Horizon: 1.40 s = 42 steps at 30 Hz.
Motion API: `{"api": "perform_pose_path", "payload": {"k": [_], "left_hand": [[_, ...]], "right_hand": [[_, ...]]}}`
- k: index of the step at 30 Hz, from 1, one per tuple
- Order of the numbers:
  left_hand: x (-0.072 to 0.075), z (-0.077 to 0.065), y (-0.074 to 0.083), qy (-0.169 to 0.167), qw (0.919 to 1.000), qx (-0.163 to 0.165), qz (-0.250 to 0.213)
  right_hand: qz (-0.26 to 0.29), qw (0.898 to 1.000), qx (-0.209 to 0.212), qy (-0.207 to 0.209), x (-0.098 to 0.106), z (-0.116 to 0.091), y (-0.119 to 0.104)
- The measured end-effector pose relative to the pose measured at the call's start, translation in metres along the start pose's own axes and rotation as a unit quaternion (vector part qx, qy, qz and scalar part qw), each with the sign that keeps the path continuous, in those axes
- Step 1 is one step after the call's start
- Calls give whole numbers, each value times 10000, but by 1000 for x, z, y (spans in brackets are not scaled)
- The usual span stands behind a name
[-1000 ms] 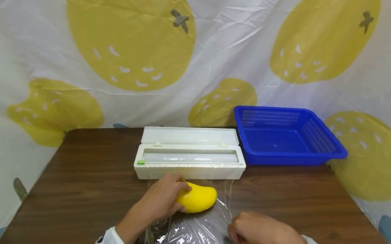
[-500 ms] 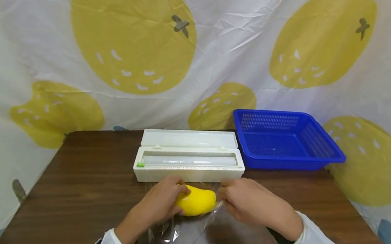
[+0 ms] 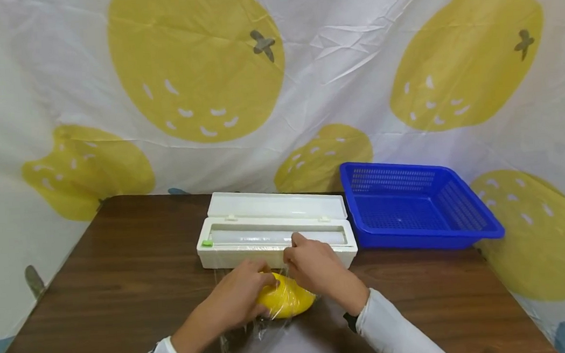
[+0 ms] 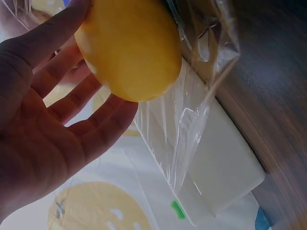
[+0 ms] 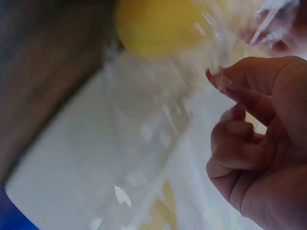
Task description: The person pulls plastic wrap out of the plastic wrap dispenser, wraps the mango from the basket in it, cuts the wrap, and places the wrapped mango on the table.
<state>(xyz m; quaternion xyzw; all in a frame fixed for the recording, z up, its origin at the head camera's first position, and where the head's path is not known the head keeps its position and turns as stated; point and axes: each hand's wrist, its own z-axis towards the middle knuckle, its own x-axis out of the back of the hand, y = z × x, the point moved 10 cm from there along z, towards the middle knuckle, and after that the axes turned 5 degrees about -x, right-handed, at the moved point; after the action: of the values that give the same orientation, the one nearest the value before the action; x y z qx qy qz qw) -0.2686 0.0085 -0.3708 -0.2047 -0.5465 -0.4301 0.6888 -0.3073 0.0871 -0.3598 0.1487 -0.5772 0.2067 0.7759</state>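
Observation:
A yellow mango (image 3: 292, 300) lies on clear plastic wrap in front of the white wrap box. My left hand (image 3: 243, 292) grips its left end, thumb on one side and fingers on the other. In the left wrist view, crumpled plastic wrap (image 4: 194, 124) stretches between the mango and the box. My right hand (image 3: 317, 263) is above the box's front edge, pinching a gathered edge of the film between thumb and forefinger, as the right wrist view shows. Film drawn from the right covers the top of the mango (image 5: 158, 28).
The white wrap box (image 3: 277, 255) stands with its lid (image 3: 276, 205) raised, a film roll (image 3: 247, 236) inside and a green slider (image 3: 207, 243) at its left. A blue plastic basket (image 3: 427, 237) sits at the back right of the brown table (image 3: 147, 271). Behind hangs a fruit-print curtain (image 3: 198, 68).
My right hand has moved from the lower right up and left past the mango, drawing the film's edge over it. My left hand has kept its hold on the mango.

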Motion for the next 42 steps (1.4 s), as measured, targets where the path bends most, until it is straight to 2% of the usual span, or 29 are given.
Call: {"api": "perform_pose_path", "payload": {"k": [5,12,18,34,38,42], "left_hand": [[-3,0,1,-56,10000,22,-29],[-3,1,1,-133,9998,43,127],[0,1,2,-35,9999,10,132],[1,-1,2,65,9999,-16,131],[1,-1,2,56,9999,8,84],[1,-1,2,65,10000,-8,25]], "right_hand": [[-63,9997,-134,-177,-20,0,0],[210,9993,-269,-169,-23,-2,1],[633,9969,-456,-53,-21,-5,3],[642,9973,98,344,-2,-30,-13],[733,9970,185,152,-3,-32,-15],[599,9971,381,-258,-5,-36,-19]]}}
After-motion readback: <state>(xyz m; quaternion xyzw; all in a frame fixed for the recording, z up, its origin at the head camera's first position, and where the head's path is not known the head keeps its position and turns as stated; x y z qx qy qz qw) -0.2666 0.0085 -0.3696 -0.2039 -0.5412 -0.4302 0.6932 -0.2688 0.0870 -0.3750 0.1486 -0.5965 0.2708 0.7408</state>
